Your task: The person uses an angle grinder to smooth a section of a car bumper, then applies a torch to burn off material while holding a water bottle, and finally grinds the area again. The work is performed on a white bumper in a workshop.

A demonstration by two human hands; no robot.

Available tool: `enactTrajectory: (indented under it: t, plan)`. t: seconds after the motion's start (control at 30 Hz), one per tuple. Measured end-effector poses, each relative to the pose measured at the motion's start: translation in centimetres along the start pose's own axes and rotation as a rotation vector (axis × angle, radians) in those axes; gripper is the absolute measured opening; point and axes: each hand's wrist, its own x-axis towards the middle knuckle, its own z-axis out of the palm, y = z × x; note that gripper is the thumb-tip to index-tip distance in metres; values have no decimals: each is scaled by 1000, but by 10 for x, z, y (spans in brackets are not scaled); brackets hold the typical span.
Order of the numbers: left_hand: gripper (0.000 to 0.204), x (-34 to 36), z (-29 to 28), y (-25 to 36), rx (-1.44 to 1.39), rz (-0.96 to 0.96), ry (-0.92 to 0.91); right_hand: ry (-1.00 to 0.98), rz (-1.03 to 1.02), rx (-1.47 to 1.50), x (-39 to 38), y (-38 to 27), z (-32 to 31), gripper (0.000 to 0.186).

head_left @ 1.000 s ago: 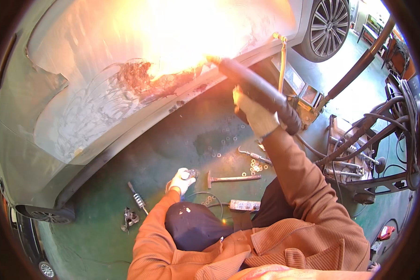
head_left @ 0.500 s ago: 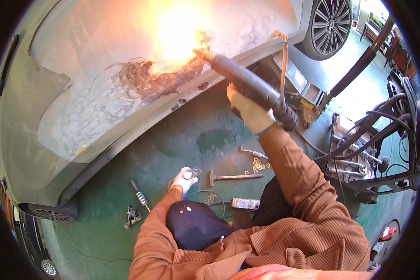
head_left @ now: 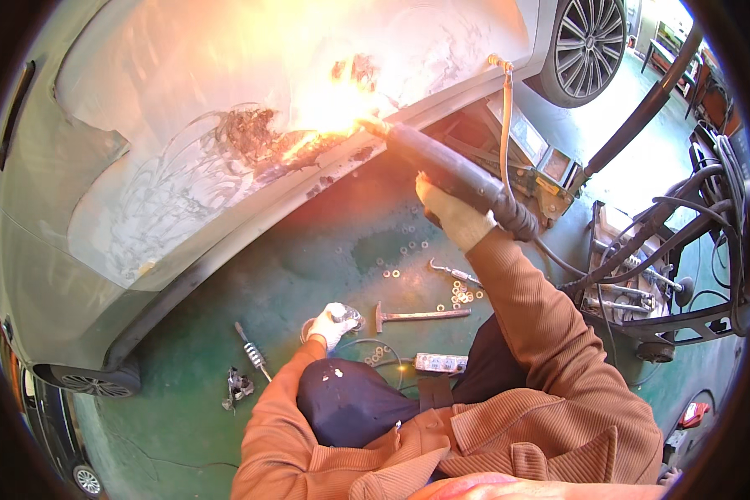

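Note:
My right hand [head_left: 454, 212], in a white glove, grips a long dark cylindrical tool [head_left: 450, 167] with a wrapped cable. At its tip a bright flame or flash hides part of the pale car door [head_left: 171, 192], beside a scorched, roughened patch [head_left: 254, 137]. My left hand [head_left: 332, 327], also gloved, is closed on a small shiny round object [head_left: 347, 318] near my left knee, too small to name surely. A hammer [head_left: 421, 315] lies on the floor just right of that hand, with several washers [head_left: 462, 292] and a slim metal tool [head_left: 446, 273] beyond.
An orange hose [head_left: 506, 125] hangs from the car's sill beside a floor jack [head_left: 550, 183]. A cart [head_left: 633, 283] with cables stands at right. A slide hammer [head_left: 252, 352] and dark crumpled object [head_left: 236, 389] lie at left; a power strip [head_left: 440, 362] lies between my legs.
The tool tip and my right hand dipped up-left, then came back slightly down and right. The flare shrank and now sits lower at the tip. My left hand shifted slightly rightward.

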Motion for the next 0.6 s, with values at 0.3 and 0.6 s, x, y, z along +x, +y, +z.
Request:
enactTrajectory:
  t: [0.3,0.6]
  plan:
    - [58,-5,19,12,85,96,-71,-100,-127,76,9,7,-11,21]
    - [44,-14,-1,52,-135,53,-62,-226,464,87,34,-8,-21,23]
